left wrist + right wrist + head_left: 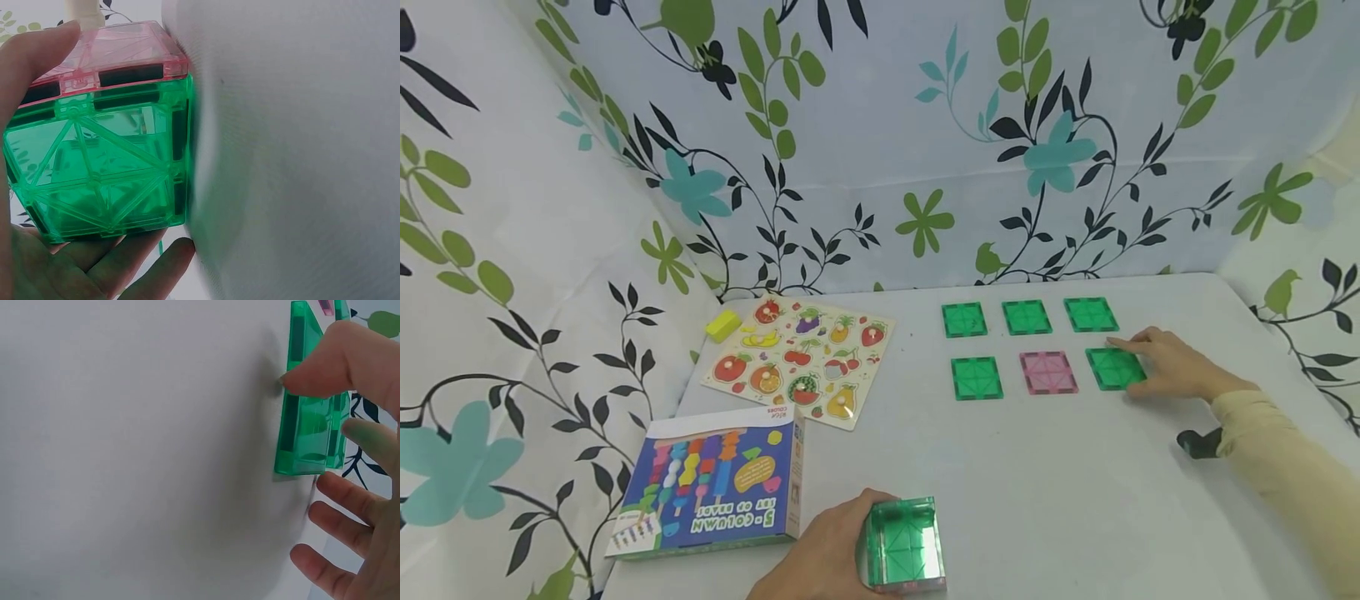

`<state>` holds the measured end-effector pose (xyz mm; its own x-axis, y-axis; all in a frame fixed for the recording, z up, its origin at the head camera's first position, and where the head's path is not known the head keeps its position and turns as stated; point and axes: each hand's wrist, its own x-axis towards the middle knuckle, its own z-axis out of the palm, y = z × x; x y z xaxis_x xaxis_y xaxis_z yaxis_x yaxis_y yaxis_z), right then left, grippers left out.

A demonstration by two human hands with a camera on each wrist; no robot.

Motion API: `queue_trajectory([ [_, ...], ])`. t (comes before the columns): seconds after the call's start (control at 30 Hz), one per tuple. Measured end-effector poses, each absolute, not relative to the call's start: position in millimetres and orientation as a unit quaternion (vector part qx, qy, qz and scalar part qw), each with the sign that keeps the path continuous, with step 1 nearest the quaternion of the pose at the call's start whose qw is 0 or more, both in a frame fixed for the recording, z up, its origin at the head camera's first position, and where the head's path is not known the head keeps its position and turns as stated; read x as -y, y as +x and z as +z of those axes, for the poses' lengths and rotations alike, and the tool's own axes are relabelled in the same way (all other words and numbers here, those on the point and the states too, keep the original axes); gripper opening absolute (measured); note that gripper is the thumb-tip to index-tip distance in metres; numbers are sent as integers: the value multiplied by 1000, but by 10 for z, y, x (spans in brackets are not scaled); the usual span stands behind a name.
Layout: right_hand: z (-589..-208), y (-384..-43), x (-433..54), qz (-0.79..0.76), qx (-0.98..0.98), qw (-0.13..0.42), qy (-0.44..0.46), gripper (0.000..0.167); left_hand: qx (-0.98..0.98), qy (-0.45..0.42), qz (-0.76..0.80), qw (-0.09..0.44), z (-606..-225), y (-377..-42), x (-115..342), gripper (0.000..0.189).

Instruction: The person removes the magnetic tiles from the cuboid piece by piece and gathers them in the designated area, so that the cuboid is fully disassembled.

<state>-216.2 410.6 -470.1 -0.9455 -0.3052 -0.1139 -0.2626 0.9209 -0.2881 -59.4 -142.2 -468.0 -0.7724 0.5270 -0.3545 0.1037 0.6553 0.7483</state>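
My left hand (820, 550) grips a box-shaped block of clear magnetic tiles (906, 550) at the table's front. Green sides and a pink face (119, 50) of it show in the left wrist view, with the thumb over the pink face. Farther right, my right hand (1180, 367) pinches a green magnetic tile (1114, 369) across its edges, thumb (319, 375) on the near side and index finger on the far side. That tile lies flat at the right end of the front row. Beside it are a pink tile (1048, 372) and a green tile (977, 378).
Three green tiles form the back row, the middle one (1027, 317) among them. On the left lie a fruit puzzle board (805, 354), a yellow block (723, 326) and a blue bead-set box (715, 483). Patterned cloth (850, 167) hangs behind the white table (1037, 500).
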Motion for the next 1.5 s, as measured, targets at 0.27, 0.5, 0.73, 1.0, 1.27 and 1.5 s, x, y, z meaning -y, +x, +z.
queue_trajectory([
  [0.27,-4748,-2080,-4094,-139,-981,47,-127,96,-866,183,369,284,-4678,-589,1427,88],
  [0.5,-4719,-2003,-4018,-146,-982,42,-110,97,-865,186,370,282,-4684,-587,1435,88],
  [0.73,-4562,-1676,-3624,-187,-972,-26,-136,87,-864,185,369,287,-4684,-584,1422,87],
  [1.0,-4563,-1254,-2797,-219,-926,-135,-276,83,-871,202,360,265,-4688,-594,1387,87],
  [1.27,-4597,-812,-2000,-323,-854,-105,-394,81,-878,188,346,272,-4684,-600,1367,88],
  [1.5,-4694,-615,-1564,-386,-766,-135,-497,74,-882,185,343,267,-4683,-596,1367,90],
])
